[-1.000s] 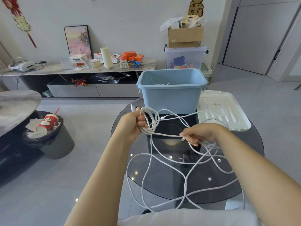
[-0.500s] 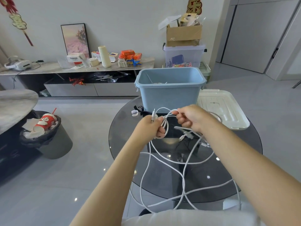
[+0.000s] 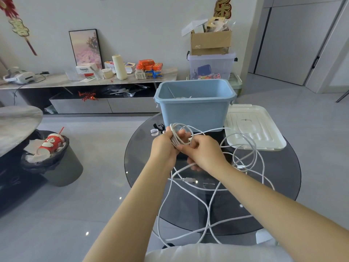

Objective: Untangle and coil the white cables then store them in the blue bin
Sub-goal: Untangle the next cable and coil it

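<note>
The left hand (image 3: 166, 146) curls around a small coil of thin white cables (image 3: 178, 137), gripping it. The right hand (image 3: 203, 151), touching the left, pinches a strand beside the coil. Loose white loops hang from both hands, spreading over the round dark glass table (image 3: 279, 186) and spilling past its near edge toward the person's lap. Just beyond the hands stands the light blue rectangular plastic bin (image 3: 194, 112), open on top. To the right of the hands lies a flat white plastic lid (image 3: 253, 127), reaching the table's edge. Bare grey floor lies to the left, with a round grey wastebasket (image 3: 56, 163) farther left.
</note>
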The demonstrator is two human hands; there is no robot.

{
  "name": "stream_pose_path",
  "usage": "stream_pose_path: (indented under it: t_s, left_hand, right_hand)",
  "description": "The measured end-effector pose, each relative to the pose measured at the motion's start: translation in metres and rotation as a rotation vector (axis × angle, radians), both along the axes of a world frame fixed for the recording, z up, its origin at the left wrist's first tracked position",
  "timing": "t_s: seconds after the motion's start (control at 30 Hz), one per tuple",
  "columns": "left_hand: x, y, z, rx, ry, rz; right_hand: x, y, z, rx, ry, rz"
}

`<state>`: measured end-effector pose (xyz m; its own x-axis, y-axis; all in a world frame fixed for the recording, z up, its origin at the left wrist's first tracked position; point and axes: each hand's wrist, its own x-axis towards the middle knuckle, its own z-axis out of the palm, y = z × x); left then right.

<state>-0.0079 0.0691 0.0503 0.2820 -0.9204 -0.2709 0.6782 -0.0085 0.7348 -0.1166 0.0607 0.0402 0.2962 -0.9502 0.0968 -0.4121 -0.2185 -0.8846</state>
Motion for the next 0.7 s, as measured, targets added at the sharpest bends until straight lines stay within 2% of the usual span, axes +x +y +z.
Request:
stream_pose_path:
  t_s: [0.1, 0.23, 0.33, 0.43, 0.5, 0.6, 0.7]
  left_hand:
    - [0.007, -0.001, -0.001, 0.008, 0.03, -0.026]
    - [0.024, -0.005, -0.003, -0.022, 0.088, -0.048]
    - [0.036, -0.006, -0.003, -0.014, 0.103, -0.089]
    - [0.04, -0.005, -0.002, 0.011, 0.033, -0.138]
    - [0.041, -0.003, 0.001, 0.028, -0.059, -0.176]
    - [0.044, 0.0, 0.005, 0.038, -0.129, -0.26]
    - [0.049, 0.004, 0.008, 0.066, -0.178, -0.345]
  right_hand:
    - [-0.006, -0.011, -0.001, 0.03, 0.109, 0.048]
    - [-0.03, -0.029, -0.001, 0.2, 0.313, 0.335]
    - [-0.051, -0.04, -0.001, 0.181, 0.478, 0.425]
    - [-0.062, -0.051, -0.005, 0.183, 0.605, 0.485]
    - [-0.065, -0.056, -0.01, 0.198, 0.608, 0.476]
    - [-0.068, -0.064, -0.014, 0.297, 0.404, 0.456]
    - [-0.07, -0.068, -0.014, 0.315, 0.485, 0.433]
